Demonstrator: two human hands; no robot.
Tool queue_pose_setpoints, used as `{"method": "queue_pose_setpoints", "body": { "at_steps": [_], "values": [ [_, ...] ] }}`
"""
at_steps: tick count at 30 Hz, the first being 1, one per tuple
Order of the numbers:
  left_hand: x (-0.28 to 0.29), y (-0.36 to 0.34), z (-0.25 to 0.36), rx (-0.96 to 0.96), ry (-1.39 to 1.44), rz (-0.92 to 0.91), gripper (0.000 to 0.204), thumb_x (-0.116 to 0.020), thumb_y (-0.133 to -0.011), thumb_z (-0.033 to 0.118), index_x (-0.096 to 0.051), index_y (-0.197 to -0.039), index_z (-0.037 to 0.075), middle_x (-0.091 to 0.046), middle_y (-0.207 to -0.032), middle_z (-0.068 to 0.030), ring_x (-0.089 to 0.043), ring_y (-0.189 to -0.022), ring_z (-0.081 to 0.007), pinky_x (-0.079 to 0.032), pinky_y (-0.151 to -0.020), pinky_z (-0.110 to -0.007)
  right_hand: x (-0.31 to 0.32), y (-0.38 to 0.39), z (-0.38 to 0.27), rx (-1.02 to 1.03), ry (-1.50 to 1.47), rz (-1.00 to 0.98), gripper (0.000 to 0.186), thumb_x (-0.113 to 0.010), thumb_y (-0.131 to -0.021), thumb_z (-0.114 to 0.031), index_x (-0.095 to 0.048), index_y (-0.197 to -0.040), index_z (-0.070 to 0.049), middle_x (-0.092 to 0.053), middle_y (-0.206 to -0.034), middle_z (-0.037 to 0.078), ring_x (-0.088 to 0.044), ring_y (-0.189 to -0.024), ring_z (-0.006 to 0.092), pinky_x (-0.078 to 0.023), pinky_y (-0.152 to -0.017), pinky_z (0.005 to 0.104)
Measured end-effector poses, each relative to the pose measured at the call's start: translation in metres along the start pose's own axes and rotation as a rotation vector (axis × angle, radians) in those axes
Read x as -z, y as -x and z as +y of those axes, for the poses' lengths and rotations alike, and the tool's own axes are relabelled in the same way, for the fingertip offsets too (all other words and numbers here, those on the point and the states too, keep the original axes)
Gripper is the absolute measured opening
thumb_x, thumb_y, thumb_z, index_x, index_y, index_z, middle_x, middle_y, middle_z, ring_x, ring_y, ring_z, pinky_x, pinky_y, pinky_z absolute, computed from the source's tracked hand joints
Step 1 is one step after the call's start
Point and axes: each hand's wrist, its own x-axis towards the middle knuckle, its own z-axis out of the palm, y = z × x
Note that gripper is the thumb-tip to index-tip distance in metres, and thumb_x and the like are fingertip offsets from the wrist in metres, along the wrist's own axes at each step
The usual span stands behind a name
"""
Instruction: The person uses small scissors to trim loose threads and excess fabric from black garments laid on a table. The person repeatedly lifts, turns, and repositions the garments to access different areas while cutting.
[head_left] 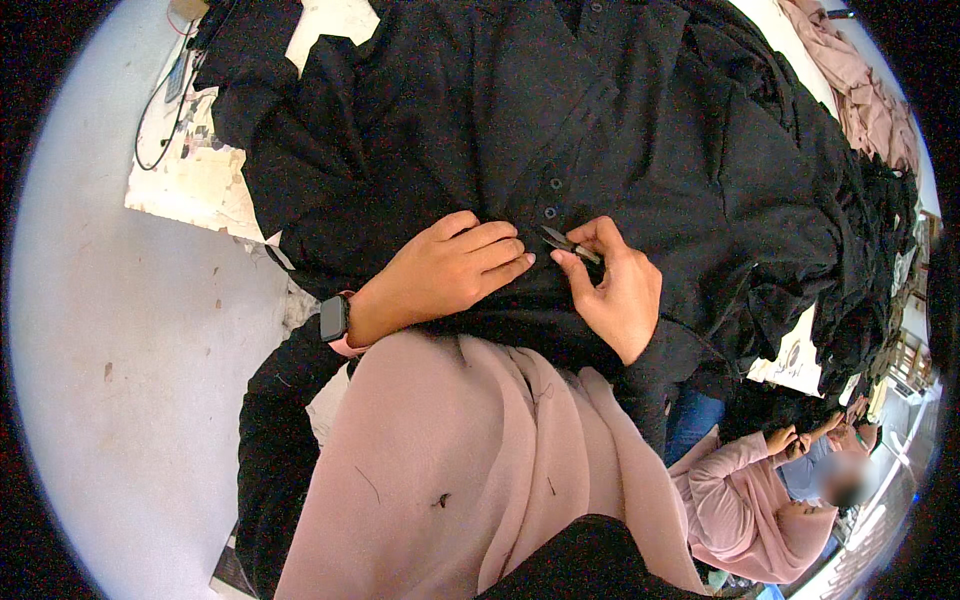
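Note:
A black button-front garment [450, 120] lies spread in front of me, with small dark buttons [550, 212] down its front. My left hand [455, 265] rests on the cloth with its fingers extended and slightly apart; its thumb is hidden. Close by on the right, my right hand [615, 290] grips a pair of small thread snips [570, 245] between thumb and fingers. The dark blades point up and left, just below the lowest visible button and near my left fingertips.
More black clothing [790, 240] is heaped to the right, with pink cloth [865, 90] behind it. The pale tabletop [190, 190] shows at left with a black cable [150, 130]. At lower right sits a person in pink [740, 500], near other hands.

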Motion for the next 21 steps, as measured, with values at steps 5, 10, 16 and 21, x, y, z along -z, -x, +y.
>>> {"method": "queue_pose_setpoints", "body": {
  "at_steps": [5, 10, 16, 21],
  "values": [
    [-0.001, 0.0, 0.001, 0.026, -0.002, -0.046, 0.03, -0.061, -0.087, 0.02, -0.07, -0.116, 0.021, -0.065, -0.112, 0.0064, -0.055, -0.126, -0.0134, -0.037, -0.104, -0.038, -0.004, -0.001, 0.001, -0.019, 0.007, -0.02, 0.02, -0.072, -0.088, -0.024, -0.061, -0.097, -0.01, -0.073, -0.081, 0.012, -0.071, -0.069, 0.0313, -0.054, -0.059, 0.0419],
    [-0.002, 0.0, 0.0, 0.033, 0.006, -0.058, 0.028, -0.062, -0.087, 0.021, -0.07, -0.114, 0.022, -0.065, -0.111, 0.0067, -0.053, -0.129, -0.014, -0.034, -0.107, -0.041, -0.001, -0.004, -0.002, 0.03, 0.011, 0.014, 0.019, -0.072, -0.087, -0.024, -0.061, -0.096, -0.011, -0.072, -0.077, 0.011, -0.07, -0.066, 0.0313, -0.053, -0.058, 0.042],
    [-0.004, 0.001, 0.0, 0.039, 0.024, -0.055, 0.027, -0.061, -0.088, 0.022, -0.071, -0.113, 0.023, -0.065, -0.111, 0.0071, -0.053, -0.128, -0.0135, -0.034, -0.107, -0.042, 0.009, -0.019, -0.001, 0.219, 0.351, 0.216, 0.018, -0.071, -0.087, -0.023, -0.061, -0.096, -0.013, -0.068, -0.076, 0.006, -0.066, -0.063, 0.0251, -0.045, -0.058, 0.038],
    [-0.004, 0.002, 0.001, 0.058, 0.029, -0.049, 0.026, -0.06, -0.088, 0.023, -0.071, -0.112, 0.024, -0.065, -0.11, 0.0076, -0.054, -0.127, -0.0136, -0.035, -0.107, -0.042, 0.003, -0.025, -0.001, 0.306, 0.488, 0.213, 0.017, -0.07, -0.087, -0.024, -0.058, -0.093, -0.013, -0.063, -0.077, 0.003, -0.063, -0.064, 0.0218, -0.043, -0.059, 0.038]
  ]
}}
